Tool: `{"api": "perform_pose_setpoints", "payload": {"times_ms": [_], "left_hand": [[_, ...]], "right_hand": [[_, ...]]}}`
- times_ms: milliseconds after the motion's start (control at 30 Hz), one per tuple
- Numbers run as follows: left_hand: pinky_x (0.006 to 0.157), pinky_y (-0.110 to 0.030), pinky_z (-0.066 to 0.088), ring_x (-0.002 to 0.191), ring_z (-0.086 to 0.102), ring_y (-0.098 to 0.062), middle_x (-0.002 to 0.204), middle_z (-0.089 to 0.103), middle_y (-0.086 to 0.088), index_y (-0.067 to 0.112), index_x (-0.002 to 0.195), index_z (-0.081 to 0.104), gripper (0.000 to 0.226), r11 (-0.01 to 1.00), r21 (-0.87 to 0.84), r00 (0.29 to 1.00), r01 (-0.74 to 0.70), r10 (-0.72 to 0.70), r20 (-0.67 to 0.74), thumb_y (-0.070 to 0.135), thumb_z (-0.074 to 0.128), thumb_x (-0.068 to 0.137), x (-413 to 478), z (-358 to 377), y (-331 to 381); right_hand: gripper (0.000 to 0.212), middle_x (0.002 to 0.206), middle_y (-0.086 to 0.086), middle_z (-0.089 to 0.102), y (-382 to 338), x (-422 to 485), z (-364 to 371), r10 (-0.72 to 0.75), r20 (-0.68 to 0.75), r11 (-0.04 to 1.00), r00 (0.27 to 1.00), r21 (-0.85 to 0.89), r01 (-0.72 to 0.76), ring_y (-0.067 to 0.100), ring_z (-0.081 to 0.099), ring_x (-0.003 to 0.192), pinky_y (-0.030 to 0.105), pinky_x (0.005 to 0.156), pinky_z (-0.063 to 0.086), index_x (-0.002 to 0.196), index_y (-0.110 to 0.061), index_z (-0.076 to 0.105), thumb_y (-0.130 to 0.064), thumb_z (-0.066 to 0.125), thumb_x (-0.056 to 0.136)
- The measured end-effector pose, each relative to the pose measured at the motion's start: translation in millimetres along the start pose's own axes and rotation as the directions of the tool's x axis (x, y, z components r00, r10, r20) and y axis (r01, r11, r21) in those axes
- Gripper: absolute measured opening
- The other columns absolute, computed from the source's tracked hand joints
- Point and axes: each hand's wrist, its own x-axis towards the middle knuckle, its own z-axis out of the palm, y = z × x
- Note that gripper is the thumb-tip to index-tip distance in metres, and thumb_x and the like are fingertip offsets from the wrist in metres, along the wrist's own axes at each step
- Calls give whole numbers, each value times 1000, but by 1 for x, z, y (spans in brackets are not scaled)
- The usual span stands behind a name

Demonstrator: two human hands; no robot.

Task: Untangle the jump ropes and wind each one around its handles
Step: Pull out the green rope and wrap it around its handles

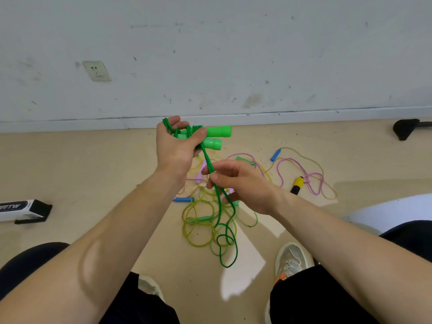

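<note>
Black-and-white box [23,210] lies on the floor [93,171] at far left. Your left hand [177,146] grips two green handles [215,135] side by side, with green rope [205,155] wound round them. The rope drops to your right hand [240,183], which pinches it, then hangs over a yellow-green tangle [201,230] on the floor. Pink rope [314,183] sprawls further right.

You have bright, even daylight, with hard sunlit patches on the floor [243,265] and a shiny highlight on your left forearm [93,260]. The wide lens bows the baseboard [304,112]; your left hand [175,148] is sharp, the frame edges soft.
</note>
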Motion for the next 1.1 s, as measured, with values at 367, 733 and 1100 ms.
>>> {"api": "perform_pose_setpoints", "payload": {"times_ms": [367,733,1100], "left_hand": [[88,-18,47,96,58,-8,105,55,7,18,123,47,59,859,306,905,-410,425,19,10,82,76,-10,7,-4],[79,-32,60,87,63,-8,105,54,8,19,120,46,56,997,28,994,-75,77,-79,10,82,79,-2,9,-7],[74,-41,62,102,69,-32,105,56,-15,7,100,46,32,846,-385,929,369,-335,155,-2,73,85,1,-2,-1]], "right_hand": [[23,96,6,65,2,6,16,44,-350,974,936,-192,-118,20,68,58,26,46,51,117,-12,57,-3,44,100],[12,89,4,75,7,5,2,-198,-126,946,972,-286,156,19,70,89,27,79,50,83,-10,69,-17,70,92],[27,65,-4,47,31,11,5,37,-74,992,997,120,-28,11,40,62,29,69,37,91,-12,69,-25,49,104]]}}
